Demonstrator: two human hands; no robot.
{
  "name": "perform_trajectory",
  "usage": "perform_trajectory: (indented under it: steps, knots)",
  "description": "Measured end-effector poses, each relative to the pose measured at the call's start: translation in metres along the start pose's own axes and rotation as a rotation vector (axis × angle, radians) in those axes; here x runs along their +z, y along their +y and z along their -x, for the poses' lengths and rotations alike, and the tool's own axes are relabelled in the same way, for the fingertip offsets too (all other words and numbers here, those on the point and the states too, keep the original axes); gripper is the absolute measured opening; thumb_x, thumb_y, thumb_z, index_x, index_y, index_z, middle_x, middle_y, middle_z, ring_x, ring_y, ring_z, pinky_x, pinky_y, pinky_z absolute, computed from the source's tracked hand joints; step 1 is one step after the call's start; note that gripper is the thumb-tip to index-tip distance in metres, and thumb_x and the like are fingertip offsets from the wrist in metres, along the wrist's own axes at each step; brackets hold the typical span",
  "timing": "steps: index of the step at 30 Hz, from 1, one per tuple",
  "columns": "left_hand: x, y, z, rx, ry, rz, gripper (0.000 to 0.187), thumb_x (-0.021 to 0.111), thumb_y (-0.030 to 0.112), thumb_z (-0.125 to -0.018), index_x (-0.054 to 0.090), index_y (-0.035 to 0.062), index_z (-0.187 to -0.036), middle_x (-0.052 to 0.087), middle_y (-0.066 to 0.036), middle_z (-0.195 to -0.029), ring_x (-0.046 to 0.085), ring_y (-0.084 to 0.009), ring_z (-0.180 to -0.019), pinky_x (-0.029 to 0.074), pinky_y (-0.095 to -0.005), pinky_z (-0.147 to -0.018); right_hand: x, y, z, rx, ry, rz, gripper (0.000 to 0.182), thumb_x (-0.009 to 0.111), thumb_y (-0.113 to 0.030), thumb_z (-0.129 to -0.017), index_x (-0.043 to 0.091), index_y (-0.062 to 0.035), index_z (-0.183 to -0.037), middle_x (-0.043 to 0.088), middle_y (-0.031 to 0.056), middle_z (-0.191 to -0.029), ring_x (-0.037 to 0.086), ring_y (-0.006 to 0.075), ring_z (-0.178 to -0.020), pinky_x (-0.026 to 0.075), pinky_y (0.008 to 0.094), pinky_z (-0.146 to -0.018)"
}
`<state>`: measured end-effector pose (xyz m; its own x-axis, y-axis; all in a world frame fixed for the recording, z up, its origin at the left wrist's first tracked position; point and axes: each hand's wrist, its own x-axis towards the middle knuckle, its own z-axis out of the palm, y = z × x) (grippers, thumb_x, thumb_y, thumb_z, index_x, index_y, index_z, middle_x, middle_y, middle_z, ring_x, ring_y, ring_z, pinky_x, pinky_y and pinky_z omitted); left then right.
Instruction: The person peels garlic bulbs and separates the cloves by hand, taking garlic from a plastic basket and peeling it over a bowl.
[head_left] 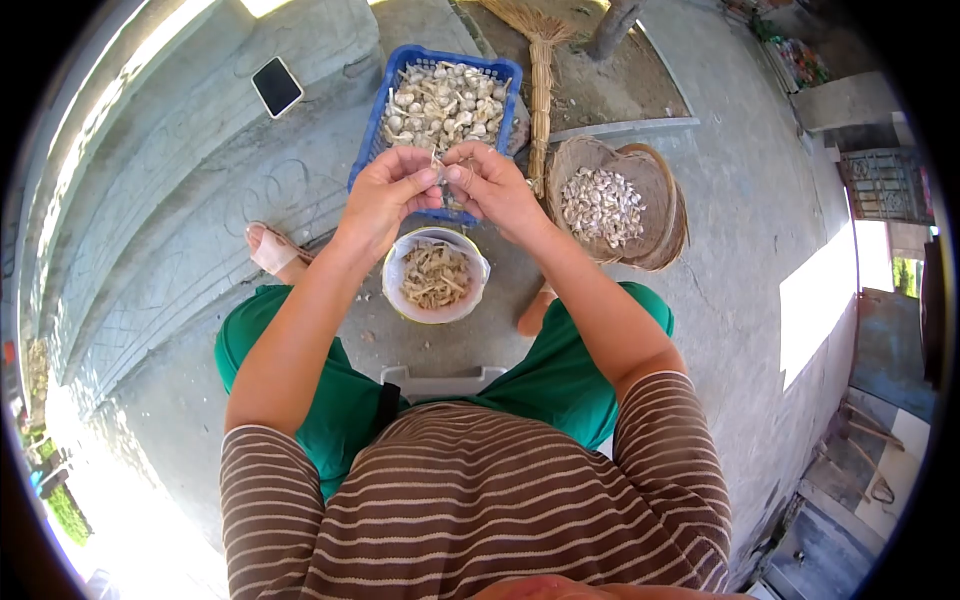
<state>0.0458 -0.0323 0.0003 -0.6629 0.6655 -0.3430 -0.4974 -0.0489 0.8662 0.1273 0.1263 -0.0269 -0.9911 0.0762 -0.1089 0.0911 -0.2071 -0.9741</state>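
Observation:
My left hand (390, 190) and my right hand (492, 190) meet in front of me, thumbs and fingertips pinched together on a small garlic bulb (437, 162). Fingers cover most of it. Just beyond and partly beneath them is a blue plastic crate (371, 125) full of whole garlic bulbs (445, 103). Closer to me, below the hands, stands a white bucket (441, 312) with dry garlic skins and stalks (434, 274) inside. To the right of my right hand sits a wicker basket (657, 205) holding loose garlic cloves (602, 207).
A straw broom (541, 100) lies beyond the basket, by a patch of soil. On the concrete at the upper left rests a dark-screened phone or tablet (277, 87). My legs in green trousers flank the bucket, and part of a grey seat (440, 386) shows between them.

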Motion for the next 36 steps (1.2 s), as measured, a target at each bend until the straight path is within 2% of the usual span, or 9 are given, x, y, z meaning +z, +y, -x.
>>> perform_trajectory:
  steps: [5, 8, 12, 14, 17, 20, 26, 31, 36]
  knots:
    - [-0.006, -0.016, -0.01, -0.086, -0.028, -0.01, 0.008, 0.059, 0.012, -0.089, 0.054, 0.0053, -0.087, 0.058, -0.004, -0.081, 0.056, -0.0125, -0.07, 0.049, -0.0256, -0.062, 0.008, 0.001, 0.005, -0.101, -0.02, 0.032, 0.016, 0.058, -0.018, -0.091, 0.05, -0.0072, -0.099, 0.049, -0.0027, -0.062, 0.04, 0.0038, -0.049, 0.029, 0.0195, -0.042]
    - [0.001, -0.016, -0.009, -0.088, -0.001, 0.057, 0.012, 0.056, 0.019, -0.091, 0.055, 0.0072, -0.088, 0.057, -0.002, -0.078, 0.053, -0.0113, -0.067, 0.045, -0.0246, -0.06, -0.016, 0.009, 0.001, -0.166, 0.09, 0.376, 0.025, 0.062, -0.028, -0.087, 0.056, -0.0035, -0.093, 0.055, 0.0039, -0.069, 0.05, 0.0112, -0.06, 0.042, 0.0264, -0.055]
    - [-0.004, -0.016, -0.01, -0.1, 0.016, -0.019, 0.012, 0.056, 0.02, -0.091, 0.057, 0.0089, -0.092, 0.058, -0.001, -0.082, 0.053, -0.0108, -0.073, 0.045, -0.0258, -0.066, -0.086, 0.018, 0.0, -0.023, 0.335, 0.842, 0.025, 0.058, -0.027, -0.084, 0.057, -0.0029, -0.086, 0.063, 0.0173, -0.075, 0.062, 0.0322, -0.072, 0.048, 0.0408, -0.066]
    - [-0.005, -0.016, -0.011, -0.104, 0.041, 0.01, 0.01, 0.055, 0.019, -0.091, 0.056, 0.009, -0.093, 0.058, -0.001, -0.084, 0.054, -0.0108, -0.074, 0.045, -0.0262, -0.066, -0.131, 0.026, 0.012, -0.029, 0.465, 1.153, 0.024, 0.054, -0.026, -0.085, 0.054, -0.0025, -0.086, 0.062, 0.0158, -0.077, 0.06, 0.0326, -0.072, 0.046, 0.0413, -0.066]
    - [-0.008, -0.013, -0.012, -0.103, 0.089, 0.074, 0.009, 0.054, 0.017, -0.092, 0.056, 0.0092, -0.095, 0.059, 0.0, -0.086, 0.054, -0.0109, -0.076, 0.046, -0.027, -0.067, -0.185, 0.034, 0.033, 0.349, 0.529, 1.407, 0.028, 0.053, -0.03, -0.083, 0.06, -0.0083, -0.098, 0.065, 0.0154, -0.091, 0.061, 0.035, -0.089, 0.047, 0.0444, -0.078]
    - [-0.011, -0.012, -0.016, -0.088, 0.122, 0.137, 0.01, 0.055, 0.015, -0.091, 0.056, 0.0092, -0.098, 0.06, -0.001, -0.09, 0.055, -0.0114, -0.079, 0.046, -0.0286, -0.07, -0.192, 0.043, 0.042, 0.319, 0.659, 1.616, 0.031, 0.055, -0.032, -0.082, 0.062, -0.0117, -0.103, 0.066, 0.0127, -0.093, 0.062, 0.0336, -0.089, 0.047, 0.0442, -0.081]
    - [-0.008, -0.001, -0.024, -0.021, 0.235, 0.274, 0.01, 0.053, 0.012, -0.091, 0.055, 0.0083, -0.1, 0.059, -0.003, -0.091, 0.054, -0.0135, -0.081, 0.046, -0.0322, -0.072, -0.128, 0.067, -0.011, -0.022, 0.346, 0.985, 0.018, 0.056, -0.016, -0.082, 0.063, -0.0037, -0.093, 0.064, 0.0158, -0.093, 0.061, 0.0311, -0.088, 0.048, 0.0384, -0.078]
    - [-0.002, 0.002, -0.03, 0.0, 0.273, 0.369, 0.01, 0.054, 0.012, -0.09, 0.055, 0.0082, -0.099, 0.058, -0.003, -0.09, 0.054, -0.0137, -0.081, 0.045, -0.0318, -0.072, -0.092, 0.113, -0.074, -0.078, 0.15, 1.098, 0.016, 0.054, -0.01, -0.082, 0.064, -0.005, -0.093, 0.062, 0.0158, -0.096, 0.06, 0.0326, -0.09, 0.048, 0.0402, -0.08]
    - [-0.005, 0.005, -0.029, 0.006, 0.242, 0.41, 0.009, 0.054, 0.012, -0.089, 0.055, 0.0089, -0.098, 0.058, -0.002, -0.09, 0.055, -0.0131, -0.081, 0.045, -0.0319, -0.072, -0.07, 0.137, -0.13, -0.034, 0.291, 1.148, 0.025, 0.052, -0.004, -0.081, 0.061, -0.0079, -0.104, 0.05, 0.0161, -0.118, 0.056, 0.0336, -0.1, 0.048, 0.0404, -0.083]
